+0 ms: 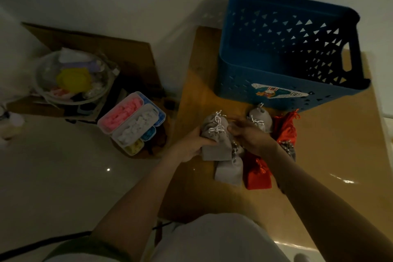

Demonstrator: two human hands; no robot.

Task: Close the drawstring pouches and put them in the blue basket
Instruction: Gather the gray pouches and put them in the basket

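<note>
My left hand (189, 144) grips a grey drawstring pouch (215, 140) by its left side, just above the cardboard. Its white cord (217, 126) lies across the gathered neck. My right hand (251, 134) is at the pouch's right edge, fingertips curled at the cord; what they pinch is hard to tell. Another grey pouch (261, 118) stands behind my right hand. A third grey pouch (228, 171) and a red pouch (257, 174) lie nearer me. One more red pouch (286, 127) sits to the right. The blue basket (240, 83) stands behind them, nothing visible inside.
A cardboard sheet (329, 155) covers the floor under the basket and pouches. Left of it stands a clear compartment box (133, 122) with pink, white, blue and yellow pieces. Farther left, a clear bowl (72, 78) of mixed items rests on another cardboard piece.
</note>
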